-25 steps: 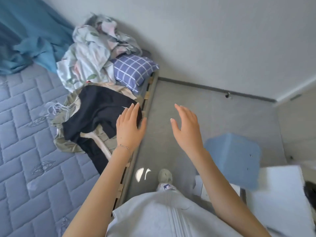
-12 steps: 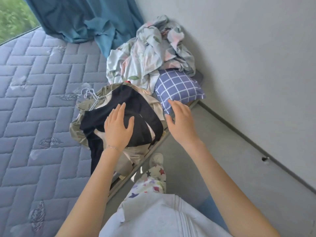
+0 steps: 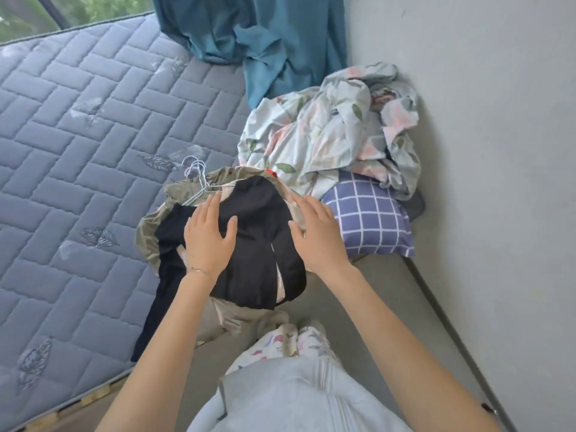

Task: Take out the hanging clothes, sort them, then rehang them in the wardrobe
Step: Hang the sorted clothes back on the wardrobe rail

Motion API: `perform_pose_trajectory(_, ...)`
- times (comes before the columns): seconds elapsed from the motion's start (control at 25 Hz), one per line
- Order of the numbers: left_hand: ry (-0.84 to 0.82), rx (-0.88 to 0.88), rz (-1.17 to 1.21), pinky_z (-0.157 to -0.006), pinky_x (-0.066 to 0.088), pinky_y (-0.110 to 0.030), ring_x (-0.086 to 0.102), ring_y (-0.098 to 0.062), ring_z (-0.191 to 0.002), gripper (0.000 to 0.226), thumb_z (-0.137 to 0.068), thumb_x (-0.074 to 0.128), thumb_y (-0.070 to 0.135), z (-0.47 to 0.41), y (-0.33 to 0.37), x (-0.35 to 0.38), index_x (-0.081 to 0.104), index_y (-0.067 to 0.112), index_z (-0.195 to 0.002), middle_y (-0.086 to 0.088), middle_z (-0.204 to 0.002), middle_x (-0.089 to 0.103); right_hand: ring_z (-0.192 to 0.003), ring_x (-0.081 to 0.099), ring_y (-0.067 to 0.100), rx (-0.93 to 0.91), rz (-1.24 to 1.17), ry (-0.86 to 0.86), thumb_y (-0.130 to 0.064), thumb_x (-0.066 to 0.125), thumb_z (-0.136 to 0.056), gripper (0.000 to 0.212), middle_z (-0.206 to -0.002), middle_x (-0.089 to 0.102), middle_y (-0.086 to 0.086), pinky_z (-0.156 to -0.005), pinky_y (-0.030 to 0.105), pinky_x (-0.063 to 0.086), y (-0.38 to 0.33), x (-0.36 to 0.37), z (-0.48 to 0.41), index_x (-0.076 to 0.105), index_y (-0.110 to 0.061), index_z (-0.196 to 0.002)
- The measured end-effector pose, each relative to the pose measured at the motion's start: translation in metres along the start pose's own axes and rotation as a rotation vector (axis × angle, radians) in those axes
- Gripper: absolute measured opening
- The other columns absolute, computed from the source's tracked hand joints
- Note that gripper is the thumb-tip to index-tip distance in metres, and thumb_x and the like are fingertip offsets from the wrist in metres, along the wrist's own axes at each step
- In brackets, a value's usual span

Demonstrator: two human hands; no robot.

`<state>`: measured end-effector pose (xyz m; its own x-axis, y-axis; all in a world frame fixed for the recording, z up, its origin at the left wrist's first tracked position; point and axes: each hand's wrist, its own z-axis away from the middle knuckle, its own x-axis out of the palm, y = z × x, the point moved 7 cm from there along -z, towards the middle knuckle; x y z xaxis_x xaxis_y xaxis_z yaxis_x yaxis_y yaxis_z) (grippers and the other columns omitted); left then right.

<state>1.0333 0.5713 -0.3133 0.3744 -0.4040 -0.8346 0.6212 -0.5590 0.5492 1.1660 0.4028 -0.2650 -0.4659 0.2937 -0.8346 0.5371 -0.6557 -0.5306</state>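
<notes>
Pale grey cloth, the wearer's top (image 3: 296, 397), fills the bottom of my feed, with two bare forearms reaching out from it. I count two hands, neither gripping anything. The left hand (image 3: 208, 241) lies flat, fingers straight, on the black garment (image 3: 258, 254). The right hand (image 3: 318, 235), fingers spread and relaxed, rests at the pile's right edge. One thin bracelet (image 3: 199, 271) circles the left wrist.

The black garment is matte and crumpled, topmost in a pile at the edge of the mattress (image 3: 78, 135). A dark length trails toward me over the side, and I cannot tell whether it is the same piece. Beneath is one olive, slightly shiny garment (image 3: 149, 222), mostly covered.

White wire hangers (image 3: 194, 169) poke out beyond it. Their hooks overlap, so I make out at least three.

Farther off lie one checked pillow (image 3: 367, 219) and one floral bedding heap (image 3: 327, 132). One teal curtain (image 3: 265, 35) is cut off at the top.
</notes>
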Motion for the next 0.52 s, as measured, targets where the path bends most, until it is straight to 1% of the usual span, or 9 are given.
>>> perform_pose_trajectory(0.08,0.018,-0.09,-0.01,-0.114,0.03,-0.05,0.035,-0.024,-0.14,0.056,-0.097,0.046,0.041,-0.015,-0.009,0.008,0.035,0.019,-0.147,-0.003,-0.149,0.043,-0.142,0.024,0.018,-0.044,0.005,-0.065,-0.027,0.045,-0.101,0.05,-0.153,0.034,-0.001,-0.118,0.036,0.021,0.003,0.015,-0.035,0.034,-0.021,-0.149)
perform_pose_trajectory(0.2,0.056,-0.245,-0.04,-0.116,0.026,-0.047,0.033,-0.023,-0.141,0.056,-0.097,0.047,0.04,-0.036,-0.031,0.027,0.035,0.019,-0.148,-0.002,-0.15,0.041,-0.142,0.026,0.019,-0.123,-0.017,-0.167,-0.025,0.046,-0.1,0.05,-0.152,0.036,0.0,-0.118,0.034,0.02,0.008,0.051,-0.089,0.035,-0.02,-0.149)
perform_pose_trajectory(0.32,0.091,-0.392,-0.014,-0.115,0.028,-0.046,0.034,-0.022,-0.141,0.057,-0.096,0.047,0.04,-0.064,-0.068,0.059,0.034,0.019,-0.148,-0.001,-0.151,0.04,-0.14,0.028,0.02,-0.174,-0.007,-0.273,-0.024,0.047,-0.099,0.05,-0.152,0.037,0.0,-0.116,0.033,0.02,0.025,0.103,-0.142,0.036,-0.02,-0.148)
perform_pose_trajectory(0.44,0.117,-0.479,-0.003,-0.115,0.028,-0.046,0.033,-0.021,-0.141,0.059,-0.096,0.047,0.039,-0.088,-0.102,0.1,0.032,0.021,-0.149,0.0,-0.152,0.039,-0.139,0.03,0.022,-0.195,-0.029,-0.354,-0.023,0.048,-0.098,0.051,-0.151,0.038,0.002,-0.116,0.034,0.024,0.054,0.161,-0.187,0.037,-0.019,-0.148)
perform_pose_trajectory(0.52,0.129,-0.518,0.002,-0.115,0.027,-0.046,0.031,-0.021,-0.142,0.058,-0.096,0.049,0.036,-0.101,-0.122,0.131,0.032,0.02,-0.149,0.001,-0.153,0.037,-0.139,0.031,0.022,-0.211,-0.039,-0.367,-0.023,0.049,-0.097,0.051,-0.15,0.039,0.002,-0.116,0.034,0.024,0.073,0.202,-0.218,0.038,-0.018,-0.147)
